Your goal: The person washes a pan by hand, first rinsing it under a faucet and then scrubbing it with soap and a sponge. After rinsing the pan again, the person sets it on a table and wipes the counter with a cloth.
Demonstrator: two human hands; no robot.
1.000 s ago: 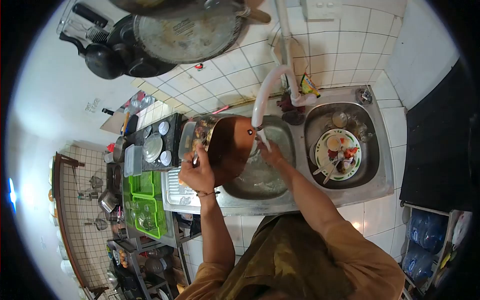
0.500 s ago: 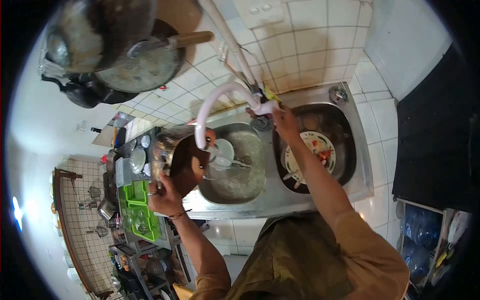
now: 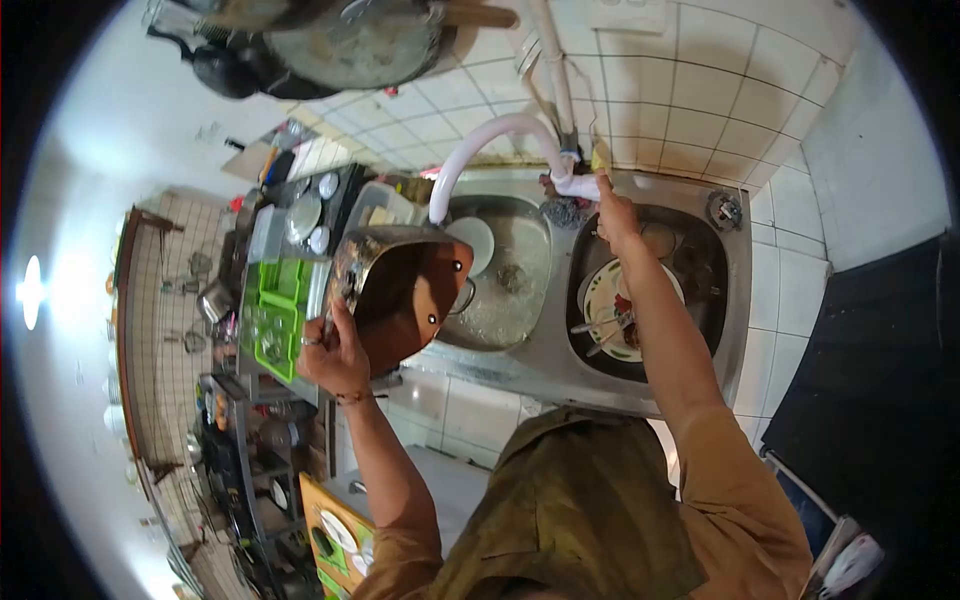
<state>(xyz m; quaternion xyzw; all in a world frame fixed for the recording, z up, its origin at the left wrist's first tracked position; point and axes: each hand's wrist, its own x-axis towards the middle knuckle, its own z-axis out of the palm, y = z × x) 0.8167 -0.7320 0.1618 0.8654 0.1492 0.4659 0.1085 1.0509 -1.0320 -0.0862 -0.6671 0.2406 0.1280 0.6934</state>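
My left hand (image 3: 335, 355) is closed on the near handle of a large, scorched metal pot (image 3: 405, 300). The pot is tipped on its side, its mouth facing the left sink basin (image 3: 515, 315), and its far handle hangs over that basin. A white bowl (image 3: 470, 246) sits in the basin, partly behind the pot. My right hand (image 3: 617, 218) is closed around the end of the tap (image 3: 577, 186), its fingers partly hidden. From there the pale curved spout (image 3: 500, 130) arches left and ends just beyond the pot's rim.
In the right basin (image 3: 720, 330) lies a plate (image 3: 605, 290) with food scraps and cutlery. A dark scouring pad (image 3: 565, 211) rests between the basins. Green racks (image 3: 272, 335) stand on the left counter. Pans (image 3: 355, 50) hang on the wall above.
The pot has moved from under the spout toward my body, and its mouth shows more. The water stream seen earlier at the pot no longer shows. My right hand stays at the tap.
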